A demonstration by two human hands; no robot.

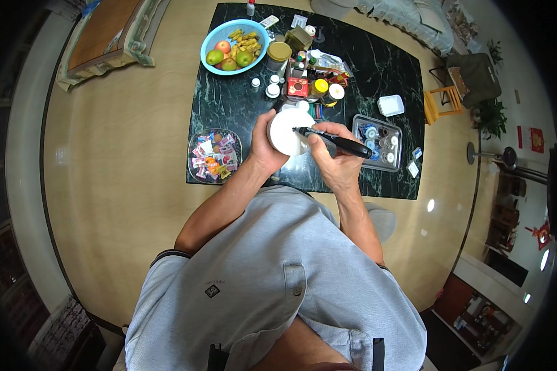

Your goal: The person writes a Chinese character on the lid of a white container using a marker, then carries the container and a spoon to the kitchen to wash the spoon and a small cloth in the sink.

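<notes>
My left hand (265, 147) grips a jar-like container with a round white lid (285, 141) by its left side, holding it above the near part of the table. In my right hand (341, 164) is a black marker pen (341, 143), slanting down to the left. Its dark tip is over the lid and appears to touch it. The jar's body is mostly hidden beneath the lid and my fingers. Just beyond the lid are a small white round cap (302, 106) and several colored pens (315, 111).
The dark green marble table (380, 51) holds a blue fruit basket (205, 39), a candy tray (191, 162), and a clear plastic box (399, 153) of small bottles. Jars, including a yellow-lidded jar (320, 86), and white bottles (272, 91) cluster beyond my hands. A white dish (391, 105) lies right.
</notes>
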